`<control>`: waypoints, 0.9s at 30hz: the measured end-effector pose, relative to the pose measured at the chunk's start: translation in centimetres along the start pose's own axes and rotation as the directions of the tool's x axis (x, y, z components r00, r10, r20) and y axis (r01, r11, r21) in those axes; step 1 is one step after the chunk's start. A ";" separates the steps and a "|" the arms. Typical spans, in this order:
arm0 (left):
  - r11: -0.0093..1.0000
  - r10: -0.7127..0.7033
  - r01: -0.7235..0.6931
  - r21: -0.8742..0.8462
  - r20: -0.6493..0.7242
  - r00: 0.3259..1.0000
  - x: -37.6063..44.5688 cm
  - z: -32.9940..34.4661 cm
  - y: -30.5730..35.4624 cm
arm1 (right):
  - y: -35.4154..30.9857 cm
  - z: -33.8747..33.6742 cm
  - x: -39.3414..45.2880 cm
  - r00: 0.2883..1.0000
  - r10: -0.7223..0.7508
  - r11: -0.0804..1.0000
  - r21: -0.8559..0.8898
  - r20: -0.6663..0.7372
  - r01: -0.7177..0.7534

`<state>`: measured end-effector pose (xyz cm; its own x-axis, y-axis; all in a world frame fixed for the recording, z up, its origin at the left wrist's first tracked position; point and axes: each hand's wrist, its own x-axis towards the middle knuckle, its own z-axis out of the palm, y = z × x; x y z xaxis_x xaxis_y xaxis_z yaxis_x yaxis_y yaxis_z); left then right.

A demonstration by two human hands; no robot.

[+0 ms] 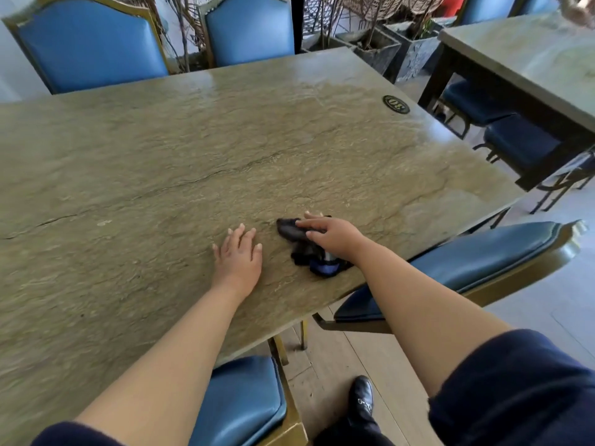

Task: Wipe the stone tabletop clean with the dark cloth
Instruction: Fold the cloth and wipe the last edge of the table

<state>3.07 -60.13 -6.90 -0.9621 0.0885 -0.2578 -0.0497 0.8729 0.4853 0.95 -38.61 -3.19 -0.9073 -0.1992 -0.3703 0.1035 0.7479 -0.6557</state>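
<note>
Our right hand [333, 235] presses flat, fingers spread, on the dark cloth [302, 246] near the stone tabletop's [225, 140] near right edge. Our left hand [239, 257] rests open just left of it. Unwiped stone lies far and left.

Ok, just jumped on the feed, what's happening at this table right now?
A person is wiping the stone tabletop. The right hand presses flat on a bunched dark cloth near the table's near right edge, fingers spread over it. The left hand rests open, palm down, on the bare stone just beside the cloth, not touching it. A small round number plaque sits by the far right corner. Blue chairs stand around the table.
</note>
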 end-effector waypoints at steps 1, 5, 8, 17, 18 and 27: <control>1.000 -0.018 0.017 -0.025 -0.016 1.000 0.2 0.2 1.0 | 0.4 -1.1 0.3 1.000 -0.005 0.998 -0.069 -0.009 0.004; 0.996 0.085 -0.086 -0.024 -0.041 0.996 1.5 2.1 5.8 | 3.0 -5.2 2.0 0.999 0.054 0.920 -0.389 0.001 -0.049; 0.975 0.121 -0.119 0.186 0.001 0.993 2.0 5.5 9.0 | 5.9 -8.0 3.7 0.992 0.116 0.850 -0.522 0.041 -0.078; 0.920 -0.159 0.193 0.342 -0.126 0.979 12.3 7.1 14.0 | 14.2 -14.7 8.8 0.970 0.119 0.785 -0.618 0.211 0.038; 0.921 -0.150 0.192 0.338 -0.144 0.978 12.2 7.5 14.5 | 14.7 -15.0 9.0 0.967 0.096 0.792 -0.607 0.235 0.068; 0.805 0.416 -0.437 0.401 0.142 0.898 5.2 11.1 15.0 | 16.2 -15.1 9.2 0.971 -0.042 0.799 -0.575 0.237 0.175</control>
<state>0.31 -41.30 -10.26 -0.8466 0.5112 -0.1481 0.4877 0.8565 0.1686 -11.91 -18.77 -7.23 -0.7883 -0.3749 -0.4879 -0.3109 0.9269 -0.2100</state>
